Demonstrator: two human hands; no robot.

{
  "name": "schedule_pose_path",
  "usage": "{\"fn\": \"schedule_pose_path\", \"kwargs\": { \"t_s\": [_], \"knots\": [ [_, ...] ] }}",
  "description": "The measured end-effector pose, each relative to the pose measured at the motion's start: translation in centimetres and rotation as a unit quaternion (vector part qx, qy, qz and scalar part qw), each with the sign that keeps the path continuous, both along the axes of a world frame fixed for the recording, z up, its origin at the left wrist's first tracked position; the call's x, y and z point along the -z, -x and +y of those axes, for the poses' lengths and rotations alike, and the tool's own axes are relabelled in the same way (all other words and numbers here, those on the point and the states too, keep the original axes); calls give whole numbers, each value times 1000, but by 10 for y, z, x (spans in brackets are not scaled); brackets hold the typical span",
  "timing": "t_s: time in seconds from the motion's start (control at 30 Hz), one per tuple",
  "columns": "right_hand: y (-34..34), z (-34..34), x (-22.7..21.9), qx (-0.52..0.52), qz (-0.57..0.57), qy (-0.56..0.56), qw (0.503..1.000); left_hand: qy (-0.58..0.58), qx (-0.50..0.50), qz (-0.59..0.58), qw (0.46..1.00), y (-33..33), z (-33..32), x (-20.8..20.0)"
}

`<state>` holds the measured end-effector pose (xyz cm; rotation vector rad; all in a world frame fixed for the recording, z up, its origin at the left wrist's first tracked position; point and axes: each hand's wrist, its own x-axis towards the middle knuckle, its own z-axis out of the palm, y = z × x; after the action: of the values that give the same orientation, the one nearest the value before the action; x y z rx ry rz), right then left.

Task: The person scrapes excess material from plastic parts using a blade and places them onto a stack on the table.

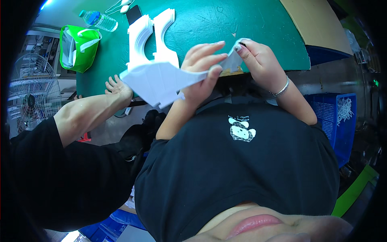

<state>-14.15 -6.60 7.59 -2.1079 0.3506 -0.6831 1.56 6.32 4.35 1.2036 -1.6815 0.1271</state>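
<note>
A folded white die-cut card piece [158,79] is held up over the table's near edge. Its wide, flat part hangs out to the left, and its narrow strip runs rightward between my hands. My left hand [201,66] has its thumb against the strip, with the fingers stretched out behind it. The right end of the piece is pinched between the thumb and fingers of my right hand [260,60]. Something small and dark shows at that thumb tip; I cannot tell what it is. Beyond my left hand, stacks of curved white card pieces [139,40] lie on the green table [217,24].
At left, a co-worker's open hand [117,89] is beside the table edge. A green bag [80,47], water bottle [98,20] and phone [134,15] are at the far left. Brown cardboard [322,20] lies far right. A blue crate [336,125] with paper scraps stands right; a fan [30,92] stands left.
</note>
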Motion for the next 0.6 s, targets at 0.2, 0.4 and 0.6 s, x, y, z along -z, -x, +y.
{"fn": "schedule_pose_path", "kwargs": {
  "t_s": [0.2, 0.4, 0.6],
  "knots": [
    [-2, -18, 2, 50, 52, 86, 994, -142, 3, 434, 890, 4, 1, 10],
    [-19, -15, 1, 81, -39, 156, 984, -157, 134, 509, 835, 4, -6, 15],
    [-21, -14, 7, 86, -64, 122, 987, -160, 226, 543, 793, 8, -8, 20]
  ]
}}
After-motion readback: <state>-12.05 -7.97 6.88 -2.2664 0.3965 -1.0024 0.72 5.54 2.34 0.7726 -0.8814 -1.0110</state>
